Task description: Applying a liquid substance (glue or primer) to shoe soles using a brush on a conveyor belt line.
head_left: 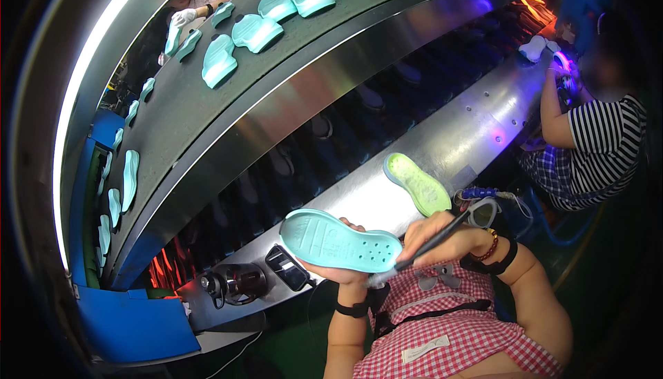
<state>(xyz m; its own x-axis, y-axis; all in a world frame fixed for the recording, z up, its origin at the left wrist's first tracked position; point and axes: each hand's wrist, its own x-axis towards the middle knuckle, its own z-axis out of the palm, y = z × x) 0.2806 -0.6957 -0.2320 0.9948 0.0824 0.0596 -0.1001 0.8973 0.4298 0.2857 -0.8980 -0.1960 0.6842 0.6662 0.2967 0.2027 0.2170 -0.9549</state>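
A light blue shoe sole [342, 241] is held up in front of me, its ribbed and dotted face toward me. My left hand [335, 272] is closed around it from below and behind, with part of the fingers hidden by the sole. In my right hand [449, 241] is a brush [434, 242] with a dark handle. Its pale bristles reach the sole's lower right edge; whether they touch it I cannot tell. Just beyond that hand, a yellow-green shoe sole [423, 187] lies on the metal ledge [359, 192].
Beyond the ledge curves a conveyor belt [173, 117] carrying several light blue soles [257, 32]. A phone [288, 267] and a dark jug [242, 284] stand at left. A blue-handled tool [478, 192] lies at right, near a co-worker in stripes [604, 127]. A gloved hand [184, 17] works across the belt.
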